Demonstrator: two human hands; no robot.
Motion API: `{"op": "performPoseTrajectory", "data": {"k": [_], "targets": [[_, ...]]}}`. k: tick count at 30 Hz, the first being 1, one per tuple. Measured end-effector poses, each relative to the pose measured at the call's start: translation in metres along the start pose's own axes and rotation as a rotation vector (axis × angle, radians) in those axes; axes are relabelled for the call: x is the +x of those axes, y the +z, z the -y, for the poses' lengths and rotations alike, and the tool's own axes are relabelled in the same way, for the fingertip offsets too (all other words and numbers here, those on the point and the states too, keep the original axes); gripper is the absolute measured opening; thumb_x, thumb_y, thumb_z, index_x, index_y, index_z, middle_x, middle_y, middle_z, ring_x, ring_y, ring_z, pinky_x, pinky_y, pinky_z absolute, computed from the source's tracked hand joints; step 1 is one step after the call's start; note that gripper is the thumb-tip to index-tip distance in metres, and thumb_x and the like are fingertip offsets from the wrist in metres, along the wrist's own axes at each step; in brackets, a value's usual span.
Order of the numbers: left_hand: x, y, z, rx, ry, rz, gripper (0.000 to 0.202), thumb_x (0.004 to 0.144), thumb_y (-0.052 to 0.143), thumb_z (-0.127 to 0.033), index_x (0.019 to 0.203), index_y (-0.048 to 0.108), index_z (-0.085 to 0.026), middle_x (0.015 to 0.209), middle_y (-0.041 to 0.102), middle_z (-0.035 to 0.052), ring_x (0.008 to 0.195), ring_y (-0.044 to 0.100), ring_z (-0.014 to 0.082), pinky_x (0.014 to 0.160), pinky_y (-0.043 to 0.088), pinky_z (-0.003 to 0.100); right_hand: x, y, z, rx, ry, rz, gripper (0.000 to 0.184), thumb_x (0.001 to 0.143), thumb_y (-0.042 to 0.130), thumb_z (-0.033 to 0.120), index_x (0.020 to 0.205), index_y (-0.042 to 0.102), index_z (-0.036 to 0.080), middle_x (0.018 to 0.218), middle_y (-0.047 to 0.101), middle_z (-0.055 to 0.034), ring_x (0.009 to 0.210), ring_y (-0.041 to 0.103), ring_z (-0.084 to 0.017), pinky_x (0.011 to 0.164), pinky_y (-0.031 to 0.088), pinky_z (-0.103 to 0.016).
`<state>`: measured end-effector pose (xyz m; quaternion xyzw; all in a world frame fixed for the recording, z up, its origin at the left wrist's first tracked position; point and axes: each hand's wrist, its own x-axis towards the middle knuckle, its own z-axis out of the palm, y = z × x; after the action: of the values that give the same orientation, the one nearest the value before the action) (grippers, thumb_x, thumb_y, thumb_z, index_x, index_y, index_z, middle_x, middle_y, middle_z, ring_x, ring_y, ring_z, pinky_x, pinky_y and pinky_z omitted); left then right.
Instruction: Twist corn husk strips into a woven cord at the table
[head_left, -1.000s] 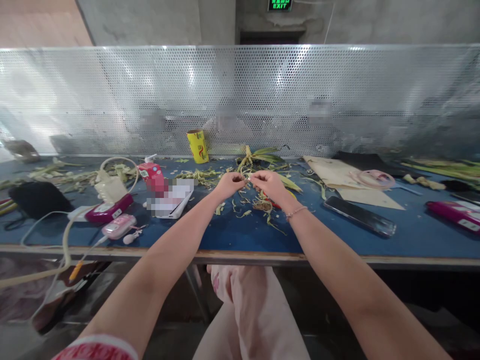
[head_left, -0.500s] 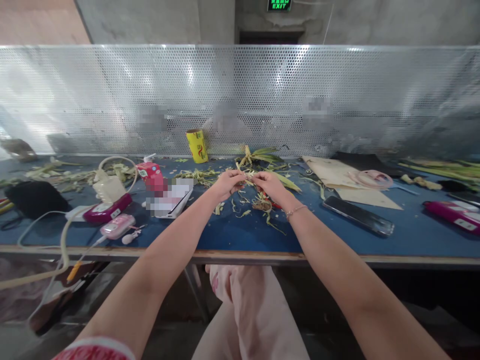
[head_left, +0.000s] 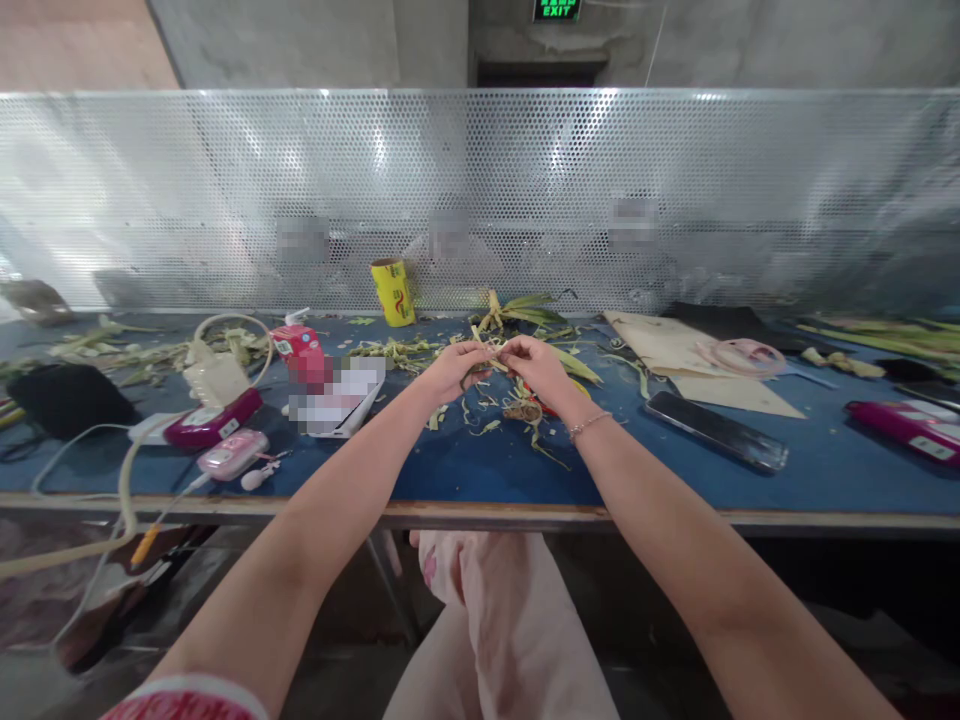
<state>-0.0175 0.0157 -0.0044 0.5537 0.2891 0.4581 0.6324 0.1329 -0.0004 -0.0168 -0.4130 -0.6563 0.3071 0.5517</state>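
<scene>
Both my arms reach out over a blue worktable. My left hand and my right hand meet above its middle, fingers pinched on a small pale strip of plant leaf held between them. Under the hands lies a litter of green and yellow leaf scraps. A thin bracelet circles my right wrist.
A yellow cup stands by the perforated metal screen. Left: a red carton, pink devices, cables, a black pouch. Right: a dark phone, brown paper, a magenta case.
The hands stay together over the same spot; the fingers have shifted slightly along the leaf strip. The view has tilted a little.
</scene>
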Motion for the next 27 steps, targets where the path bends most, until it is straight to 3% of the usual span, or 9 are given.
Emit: {"op": "performPoseTrajectory", "data": {"k": [6, 21, 27], "targets": [[0.0002, 0.0001, -0.0001, 0.008, -0.015, -0.010, 0.011, 0.067, 0.066, -0.015, 0.069, 0.056, -0.010, 0.063, 0.056, -0.0015, 0.056, 0.053, 0.0034, 0.061, 0.047, 0.019, -0.0008, -0.0004, 0.0002, -0.052, -0.101, -0.013, 0.013, 0.069, 0.057, 0.030, 0.076, 0.051, 0.020, 0.065, 0.053, 0.0016, 0.055, 0.049, -0.011, 0.056, 0.043, -0.027], [-0.0018, -0.0005, 0.0019, 0.031, -0.084, 0.066, 0.005, 0.072, 0.061, -0.011, 0.073, 0.056, -0.010, 0.066, 0.061, 0.0010, 0.060, 0.060, 0.0053, 0.070, 0.051, 0.022, -0.0017, -0.0020, 0.0073, 0.028, -0.082, -0.087, 0.015, 0.065, 0.061, 0.028, 0.073, 0.055, 0.017, 0.067, 0.060, -0.0013, 0.064, 0.055, -0.013, 0.066, 0.045, -0.029], [-0.0026, 0.0006, 0.0017, 0.051, -0.080, 0.065, 0.005, 0.071, 0.062, -0.010, 0.074, 0.058, -0.009, 0.068, 0.063, 0.0031, 0.059, 0.060, 0.0058, 0.067, 0.051, 0.021, -0.0014, -0.0032, 0.0061, -0.001, -0.089, -0.069, 0.015, 0.066, 0.061, 0.029, 0.073, 0.058, 0.017, 0.072, 0.062, -0.0028, 0.066, 0.055, -0.013, 0.067, 0.045, -0.029]]}}
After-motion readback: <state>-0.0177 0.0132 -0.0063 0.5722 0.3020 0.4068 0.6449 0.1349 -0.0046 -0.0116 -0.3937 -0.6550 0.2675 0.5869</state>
